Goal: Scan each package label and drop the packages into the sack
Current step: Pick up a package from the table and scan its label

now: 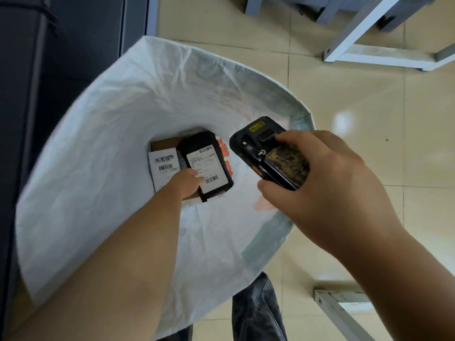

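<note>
Left hand (188, 182) deep in white sack (103, 148), fingers gripping black package (205, 163), right hand (327, 190) clasping handheld scanner (268, 156) above the sack's rim.

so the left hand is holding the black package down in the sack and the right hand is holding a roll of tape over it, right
Not quite. The right hand holds a black handheld scanner, not a roll of tape. The rest stands: the left hand holds the black package low inside the white sack, as the head view shows.
</note>
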### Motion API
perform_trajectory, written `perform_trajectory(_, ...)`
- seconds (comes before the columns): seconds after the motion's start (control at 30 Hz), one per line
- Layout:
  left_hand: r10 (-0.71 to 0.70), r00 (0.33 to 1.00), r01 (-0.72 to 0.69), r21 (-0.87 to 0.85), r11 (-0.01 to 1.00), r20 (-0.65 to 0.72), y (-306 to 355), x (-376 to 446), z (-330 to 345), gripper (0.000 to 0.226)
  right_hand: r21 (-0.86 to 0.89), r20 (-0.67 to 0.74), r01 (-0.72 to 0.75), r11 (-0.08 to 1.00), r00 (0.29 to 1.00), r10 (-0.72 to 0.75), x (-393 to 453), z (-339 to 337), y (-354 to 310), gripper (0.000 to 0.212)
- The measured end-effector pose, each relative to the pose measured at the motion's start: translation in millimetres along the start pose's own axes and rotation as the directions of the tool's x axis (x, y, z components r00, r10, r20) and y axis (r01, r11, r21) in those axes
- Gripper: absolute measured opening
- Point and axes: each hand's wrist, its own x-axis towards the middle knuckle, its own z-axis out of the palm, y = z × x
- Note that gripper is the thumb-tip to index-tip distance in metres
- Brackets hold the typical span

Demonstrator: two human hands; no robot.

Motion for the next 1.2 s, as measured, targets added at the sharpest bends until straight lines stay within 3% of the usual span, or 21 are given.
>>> perform_trajectory(0.27, 0.098, 0.966, -0.098, 0.015, 0.995, -0.240, -4, -95, -66, 0.048, 0.080, 0.088, -0.019, 0.997, 0.996, 0.012, 7, -10, -30, 0.062)
perform_trajectory(0.5, 0.173, 0.859, -0.123, 0.132, 0.984, -0.481, -29, -165, -127, 0.052, 0.113, 0.103, -0.069, 0.991, 0.993, 0.057, 7, -10, -59, 0.062)
perform_trajectory(0.7, 0.246, 0.841, -0.098, 0.311, 0.945, -0.482, -58, -183, -167, 0.056, 0.102, 0.119, -0.114, 0.988, 0.988, 0.101, -1, -7, -79, 0.060)
perform_trajectory(0.9, 0.279, 0.812, -0.080, 0.377, 0.923, -0.512, -63, -187, -205, 0.059, 0.123, 0.130, -0.099, 0.987, 0.988, 0.083, -6, 0, -104, 0.059)
perform_trajectory(1.2, 0.403, 0.767, -0.309, 0.262, 0.914, -0.499, -36, -245, -175, 0.052, 0.131, 0.130, -0.021, 0.991, 0.992, 0.004, -23, -5, -108, 0.061)
